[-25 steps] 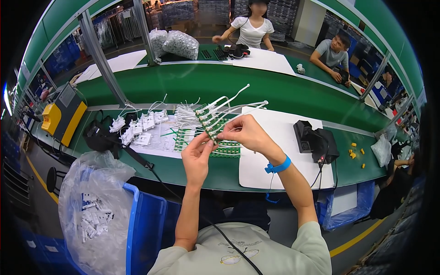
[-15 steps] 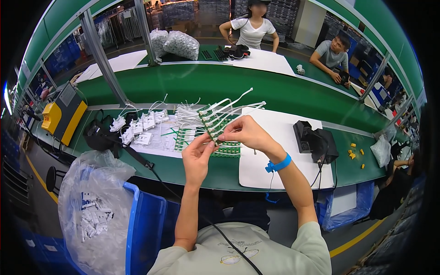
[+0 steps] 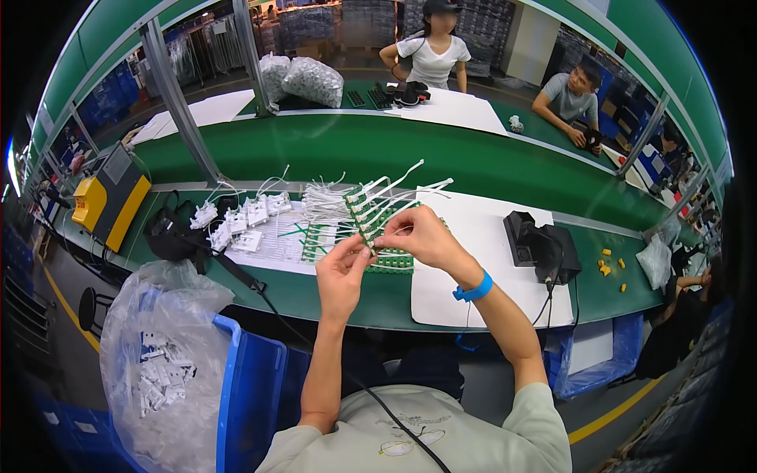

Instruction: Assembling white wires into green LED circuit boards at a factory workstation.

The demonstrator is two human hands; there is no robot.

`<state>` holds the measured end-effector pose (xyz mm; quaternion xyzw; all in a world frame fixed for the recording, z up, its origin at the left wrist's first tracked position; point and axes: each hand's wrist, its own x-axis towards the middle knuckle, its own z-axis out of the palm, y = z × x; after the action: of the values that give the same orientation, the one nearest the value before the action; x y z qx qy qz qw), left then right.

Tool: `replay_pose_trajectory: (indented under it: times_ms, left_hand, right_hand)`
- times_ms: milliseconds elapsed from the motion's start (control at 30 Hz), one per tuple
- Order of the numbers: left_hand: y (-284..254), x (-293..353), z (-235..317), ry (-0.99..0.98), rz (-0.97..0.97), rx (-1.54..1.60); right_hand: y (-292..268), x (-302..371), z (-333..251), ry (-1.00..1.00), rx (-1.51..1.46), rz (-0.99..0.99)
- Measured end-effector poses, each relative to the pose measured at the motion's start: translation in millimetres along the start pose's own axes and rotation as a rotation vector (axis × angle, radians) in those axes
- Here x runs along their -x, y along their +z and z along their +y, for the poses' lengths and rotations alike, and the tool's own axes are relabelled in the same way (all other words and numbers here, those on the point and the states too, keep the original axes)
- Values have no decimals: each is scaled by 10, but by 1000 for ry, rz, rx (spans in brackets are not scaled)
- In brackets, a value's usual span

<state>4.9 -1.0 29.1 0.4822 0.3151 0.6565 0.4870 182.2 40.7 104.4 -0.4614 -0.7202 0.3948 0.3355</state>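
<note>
Between my two hands is a narrow green circuit board strip (image 3: 356, 214) with several white wires standing off it toward the upper right. My left hand (image 3: 342, 266) pinches the strip's near end between thumb and fingers. At the same end, my right hand (image 3: 419, 238) is closed, thumb and forefinger together at the strip; whether they grip a wire or the board edge is too small to tell. A blue band (image 3: 473, 287) circles my right wrist. Under the held strip, more green boards (image 3: 386, 263) lie on the bench, partly hidden by my hands.
White plastic housings (image 3: 246, 221) with wires and a bundle of white wires (image 3: 322, 197) lie left of the boards. A white sheet (image 3: 481, 284), black boxes (image 3: 544, 248) and yellow bits (image 3: 605, 268) are rightward. A bagged blue bin (image 3: 251, 386) stands below left. Two people face me across.
My right hand has dropped slightly, and the strip with its wires sits a little lower. The standing person opposite has shifted an arm.
</note>
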Motion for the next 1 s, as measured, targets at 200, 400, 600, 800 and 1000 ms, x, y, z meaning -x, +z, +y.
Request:
replay_pose_trajectory:
  times_ms: [200,400,600,800,1000]
  left_hand:
    - [-56,-7,61,-30,0,-59]
    - [-254,-36,-52,-67,18,-186]
    - [-699,-45,-319,-187,180,-59]
    - [-1117,146,-394,55,679,-39]
    - [-1330,196,-289,106,821,-82]
  right_hand:
    - [52,-43,-6,-27,13,-3]
    - [282,-223,277,30,10,-35]
    - [694,-547,514,62,95,-109]
    - [918,-1437,798,-66,134,146]
    - [1300,-2172,1116,-323,494,128]
